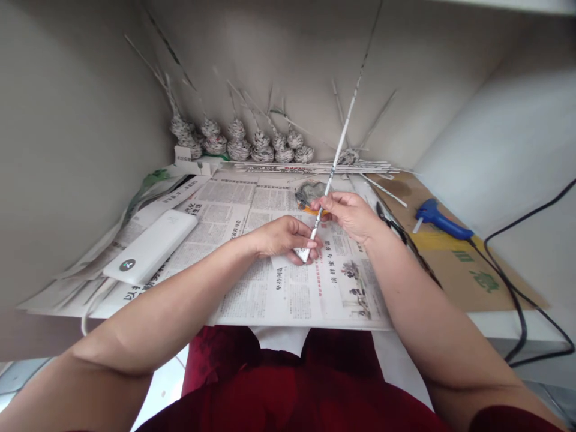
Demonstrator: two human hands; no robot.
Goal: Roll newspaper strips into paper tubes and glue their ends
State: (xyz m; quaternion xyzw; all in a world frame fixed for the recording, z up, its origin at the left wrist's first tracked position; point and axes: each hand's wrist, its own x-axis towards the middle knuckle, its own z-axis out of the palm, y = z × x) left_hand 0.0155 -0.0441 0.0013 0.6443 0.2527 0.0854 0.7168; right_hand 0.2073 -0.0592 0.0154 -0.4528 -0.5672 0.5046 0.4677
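A long, thin rolled-newspaper tube [344, 135] slants up and to the right from between my hands, its upper end reaching the top of the view. My left hand [290, 237] pinches its lower end, where a small flap of paper [302, 253] is still flat. Higher up, my right hand [348, 213] grips the tube between thumb and fingers. Both hands are over newspaper sheets [265, 276] spread on the table. Just behind my right hand lies a grey, clear-looking bundle with an orange edge [310, 193], partly hidden.
Several woven paper gourds [238, 144] line the back wall, with loose paper tubes [306, 168] before them. A white power bank [155, 243] lies left. To the right are scissors [391, 222] and a blue glue gun [443, 222] on cardboard [472, 264], its black cable [508, 282] looping right.
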